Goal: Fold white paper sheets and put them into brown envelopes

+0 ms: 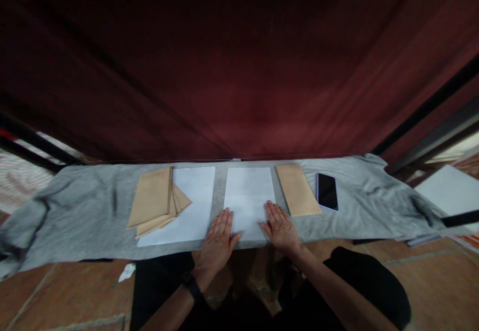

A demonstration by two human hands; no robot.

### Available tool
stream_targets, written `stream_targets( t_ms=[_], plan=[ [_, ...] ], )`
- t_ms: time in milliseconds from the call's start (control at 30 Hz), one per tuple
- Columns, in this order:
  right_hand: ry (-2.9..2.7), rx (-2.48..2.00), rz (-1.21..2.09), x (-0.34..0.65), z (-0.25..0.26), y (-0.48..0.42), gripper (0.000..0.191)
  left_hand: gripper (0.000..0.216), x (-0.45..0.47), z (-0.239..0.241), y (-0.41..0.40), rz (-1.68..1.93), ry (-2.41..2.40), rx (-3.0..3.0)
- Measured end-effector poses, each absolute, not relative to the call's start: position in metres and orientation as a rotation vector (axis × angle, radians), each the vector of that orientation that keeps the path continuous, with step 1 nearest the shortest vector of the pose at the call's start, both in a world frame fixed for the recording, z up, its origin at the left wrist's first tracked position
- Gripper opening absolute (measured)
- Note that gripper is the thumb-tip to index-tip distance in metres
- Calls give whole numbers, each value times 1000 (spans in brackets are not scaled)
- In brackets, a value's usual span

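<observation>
A sheet of white paper (249, 186) with a faint crease across it lies in front of me on a grey cloth. My left hand (220, 236) rests flat at its lower left edge, fingers stretched out. On the lower right edge lies my right hand (280, 226), flat with its fingers extended. Left of this sheet is more white paper (198, 196), partly covered by several fanned brown envelopes (151, 196). A single brown envelope (298, 190) lies to the right, close to my right hand.
A phone (327, 191) with a dark screen lies right of the single envelope. The grey cloth (359, 206) covers the narrow, wrinkled work surface. Behind it hangs a dark red curtain (239, 96). A crumpled white scrap (127, 272) is on the tiled floor (75, 291).
</observation>
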State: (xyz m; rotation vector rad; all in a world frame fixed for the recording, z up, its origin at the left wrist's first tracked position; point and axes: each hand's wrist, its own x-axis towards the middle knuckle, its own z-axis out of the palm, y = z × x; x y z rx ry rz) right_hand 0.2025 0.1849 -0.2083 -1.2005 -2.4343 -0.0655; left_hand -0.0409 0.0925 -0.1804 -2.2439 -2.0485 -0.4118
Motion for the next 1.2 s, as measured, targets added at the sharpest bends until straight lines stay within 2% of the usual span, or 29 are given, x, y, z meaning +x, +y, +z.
stream_targets(
  t_ms=[267, 467, 733, 867, 1067, 1200],
  plan=[
    [-2502, -1134, -4, 212, -201, 180, 62, 62, -46, -180, 76, -380, -1930, -2337],
    [-2828, -782, 269, 204, -185, 171, 70, 50, -33, -171, 87, -343, -1847, -2451],
    [-2909, -821, 743, 217, -167, 197, 71, 45, -44, -157, 99, -346, -1968, -2535],
    [-2802, -886, 900, 229, -154, 208, 56, 32, -55, -140, 107, -497, -2053, -2634],
    [-2527, -992, 1273, 245, -133, 227, 33, 29, -70, -131, 101, -849, -2245, -2767],
    [-2426, -1353, 1131, 239, -137, 234, 36, 35, -80, -141, 105, -1131, -2676, -2517]
  ],
)
